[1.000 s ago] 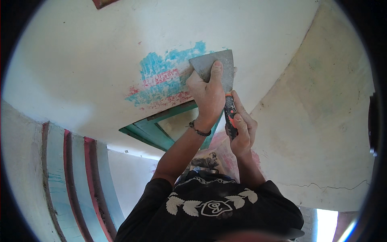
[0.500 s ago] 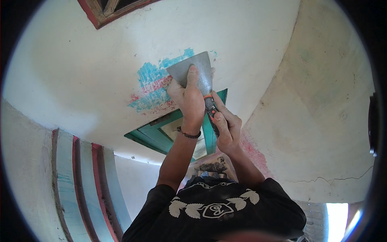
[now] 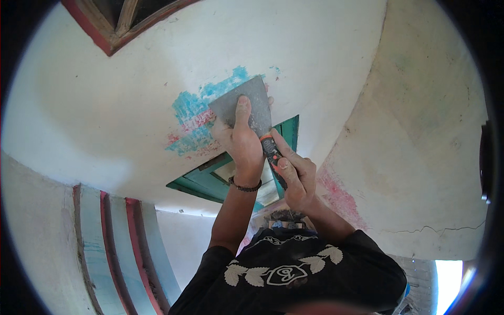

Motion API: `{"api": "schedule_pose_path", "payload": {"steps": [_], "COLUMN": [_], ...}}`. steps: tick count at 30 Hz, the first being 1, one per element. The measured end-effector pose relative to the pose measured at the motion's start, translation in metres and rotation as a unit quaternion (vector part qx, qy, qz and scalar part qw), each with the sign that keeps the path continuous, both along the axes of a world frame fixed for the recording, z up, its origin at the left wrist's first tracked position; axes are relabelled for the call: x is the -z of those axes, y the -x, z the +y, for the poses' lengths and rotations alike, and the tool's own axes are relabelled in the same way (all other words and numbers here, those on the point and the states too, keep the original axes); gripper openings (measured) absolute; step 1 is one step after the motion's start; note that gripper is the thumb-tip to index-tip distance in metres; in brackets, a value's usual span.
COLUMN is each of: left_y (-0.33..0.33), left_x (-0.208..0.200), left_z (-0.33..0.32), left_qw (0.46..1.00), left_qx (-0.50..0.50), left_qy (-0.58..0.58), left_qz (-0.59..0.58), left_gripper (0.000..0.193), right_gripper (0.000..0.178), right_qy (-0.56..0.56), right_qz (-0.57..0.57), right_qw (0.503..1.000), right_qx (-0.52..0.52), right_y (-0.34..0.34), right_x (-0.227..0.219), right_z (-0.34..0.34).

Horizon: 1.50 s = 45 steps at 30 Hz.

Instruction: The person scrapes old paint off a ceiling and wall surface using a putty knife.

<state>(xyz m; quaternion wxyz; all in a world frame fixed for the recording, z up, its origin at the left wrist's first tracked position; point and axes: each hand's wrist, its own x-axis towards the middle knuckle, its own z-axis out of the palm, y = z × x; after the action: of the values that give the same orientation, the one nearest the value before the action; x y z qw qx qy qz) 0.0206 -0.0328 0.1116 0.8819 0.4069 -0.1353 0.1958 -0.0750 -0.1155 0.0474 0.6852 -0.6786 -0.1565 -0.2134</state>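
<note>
Both my hands are on a wide scraper with a flat grey metal blade (image 3: pixel 257 114) and a black-and-orange handle (image 3: pixel 273 157). My left hand (image 3: pixel 244 144) is closed around the blade, its thumb lying on the near face and its other fingers mostly hidden behind. The handle is gripped by my right hand (image 3: pixel 297 176), with the thumb along its side. The blade's broad edge points up and left, over a patch of bare blue paint (image 3: pixel 190 106) with pink streaks (image 3: pixel 197 121) on the white wall (image 3: pixel 142 100). Whether the edge touches the wall, I cannot tell.
Behind my forearms shows a green wooden frame (image 3: pixel 197 182). A red-edged wooden window frame (image 3: pixel 107 39) is at the upper left. Red-edged ledges (image 3: pixel 113 247) stand at the lower left. A cracked side wall (image 3: pixel 420 157) with a pink smear (image 3: pixel 341 197) runs along the right.
My hands and the scraper have shifted a little down and left, and more paint shows beyond the blade's upper corner. The view has tilted slightly. Both grips stay the same.
</note>
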Motion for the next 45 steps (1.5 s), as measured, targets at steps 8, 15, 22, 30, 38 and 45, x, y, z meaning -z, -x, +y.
{"api": "schedule_pose_path", "payload": {"steps": [8,15,22,30,38,45], "left_y": [0.004,0.002,-0.007,0.009,0.012,0.014], "left_x": [0.009,-0.015,0.009,0.016,0.020,0.012], "left_z": [0.000,0.007,0.016,0.018,0.025,0.031], "left_qw": [1.000,0.999,0.996,0.998,0.999,0.998], "left_qx": [0.008,-0.005,-0.052,-0.029,-0.020,0.012], "left_qy": [-0.013,-0.052,-0.072,0.007,-0.003,0.011], "left_qz": [0.017,0.011,0.014,0.053,0.045,0.058], "left_gripper": [0.020,0.027,0.029,0.020,0.018,0.016], "right_gripper": [0.050,0.049,0.049,0.049,0.049,0.051], "right_qy": [-0.040,-0.042,-0.024,-0.029,-0.002,-0.005], "right_qz": [-0.019,-0.046,-0.027,-0.020,-0.018,-0.025], "right_qw": [0.999,0.998,0.999,0.999,0.999,0.999], "right_qx": [-0.012,-0.013,-0.017,-0.017,-0.038,-0.024], "right_y": [-0.001,-0.010,-0.006,0.004,0.003,0.008], "right_x": [0.012,-0.013,-0.007,0.006,0.007,-0.006], "right_z": [0.003,-0.001,0.003,0.018,0.013,0.022]}}
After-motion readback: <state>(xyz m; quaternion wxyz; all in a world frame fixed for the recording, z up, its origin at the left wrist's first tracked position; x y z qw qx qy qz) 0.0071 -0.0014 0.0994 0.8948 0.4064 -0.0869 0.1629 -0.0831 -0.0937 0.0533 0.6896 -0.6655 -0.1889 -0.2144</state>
